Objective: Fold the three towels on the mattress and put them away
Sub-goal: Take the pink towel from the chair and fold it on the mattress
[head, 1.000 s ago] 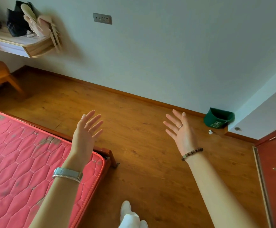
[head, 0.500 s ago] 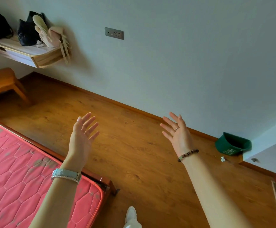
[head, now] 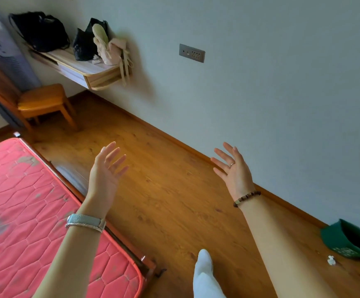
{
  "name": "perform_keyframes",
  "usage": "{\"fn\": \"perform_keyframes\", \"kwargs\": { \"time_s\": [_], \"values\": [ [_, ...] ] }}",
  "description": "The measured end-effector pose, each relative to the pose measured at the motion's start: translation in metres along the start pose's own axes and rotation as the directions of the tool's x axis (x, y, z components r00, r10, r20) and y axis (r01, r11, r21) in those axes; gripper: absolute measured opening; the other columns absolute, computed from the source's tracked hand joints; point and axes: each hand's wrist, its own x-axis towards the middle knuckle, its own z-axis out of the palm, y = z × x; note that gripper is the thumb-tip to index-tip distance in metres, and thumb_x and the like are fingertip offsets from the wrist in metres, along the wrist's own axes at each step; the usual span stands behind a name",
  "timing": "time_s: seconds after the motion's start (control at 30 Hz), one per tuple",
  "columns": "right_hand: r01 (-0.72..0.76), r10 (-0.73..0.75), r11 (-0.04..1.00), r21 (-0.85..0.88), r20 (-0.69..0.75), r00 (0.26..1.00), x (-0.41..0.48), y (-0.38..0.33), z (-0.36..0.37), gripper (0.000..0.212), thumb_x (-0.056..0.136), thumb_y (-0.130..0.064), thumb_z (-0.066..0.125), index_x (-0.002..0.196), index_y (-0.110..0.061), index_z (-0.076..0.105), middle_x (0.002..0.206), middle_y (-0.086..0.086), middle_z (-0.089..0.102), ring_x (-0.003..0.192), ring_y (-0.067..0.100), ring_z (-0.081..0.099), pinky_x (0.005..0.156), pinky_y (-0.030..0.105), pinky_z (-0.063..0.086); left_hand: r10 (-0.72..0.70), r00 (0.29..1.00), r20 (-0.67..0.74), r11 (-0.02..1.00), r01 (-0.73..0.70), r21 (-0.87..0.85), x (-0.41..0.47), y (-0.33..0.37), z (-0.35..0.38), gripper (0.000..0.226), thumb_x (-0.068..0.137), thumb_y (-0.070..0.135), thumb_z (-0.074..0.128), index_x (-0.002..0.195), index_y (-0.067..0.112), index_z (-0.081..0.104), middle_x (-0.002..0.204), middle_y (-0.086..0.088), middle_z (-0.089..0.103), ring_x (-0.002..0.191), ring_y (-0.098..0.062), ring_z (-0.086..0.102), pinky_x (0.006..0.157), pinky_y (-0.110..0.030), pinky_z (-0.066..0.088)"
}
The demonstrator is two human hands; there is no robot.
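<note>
A pink quilted mattress fills the lower left, its corner near the bottom centre. No towel shows on the part of it in view. My left hand is raised over the mattress's right edge, fingers spread and holding nothing; a silver bracelet circles that wrist. Held up over the wooden floor, my right hand is also spread and holds nothing, with a ring and a bead bracelet on it. The two palms face each other, well apart.
A wall shelf at the upper left carries black bags and a pale bag. An orange wooden stool stands below it. A green bin sits by the wall at the lower right. My white-socked foot is on the floor.
The view has swung left and tilted: the shelf and stool have come further into sight, the bin has slid to the lower right. Both hands stay raised and spread.
</note>
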Motion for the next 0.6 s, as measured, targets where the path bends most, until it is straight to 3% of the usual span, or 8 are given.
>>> {"fn": "perform_keyframes", "kwargs": {
  "time_s": [0.2,0.37,0.6],
  "values": [
    [-0.024,0.032,0.998,-0.056,0.161,0.986,0.092,-0.007,0.036,0.045,0.101,-0.044,0.035,0.139,-0.023,0.046,0.133,0.001,0.058,0.117,0.020,0.059,0.108,0.048,0.039,0.051,0.984,-0.169,0.998,-0.059,-0.038,0.047,0.007,0.004,0.044,0.103,0.041,0.038,0.140,0.019,0.049,0.144,-0.007,0.051,0.128,-0.025,0.054,0.110,-0.045,0.041],
    [-0.024,0.050,0.995,-0.093,0.294,0.954,0.172,-0.018,0.068,0.044,0.101,-0.043,0.035,0.139,-0.023,0.046,0.133,0.002,0.058,0.120,0.023,0.057,0.110,0.050,0.037,0.089,0.944,-0.317,0.990,-0.119,-0.077,0.085,0.013,0.012,0.045,0.099,0.042,0.046,0.138,0.021,0.051,0.141,-0.007,0.053,0.124,-0.024,0.057,0.104,-0.043,0.046],
    [-0.035,0.114,0.984,-0.173,0.473,0.874,0.244,-0.024,0.121,0.040,0.102,-0.042,0.034,0.136,-0.025,0.046,0.136,0.003,0.055,0.122,0.025,0.056,0.110,0.051,0.037,0.127,0.857,-0.500,0.973,-0.207,-0.106,0.110,0.019,0.014,0.026,0.101,0.035,0.045,0.121,0.027,0.060,0.133,-0.004,0.058,0.122,-0.024,0.059,0.103,-0.043,0.047]
  ]
}}
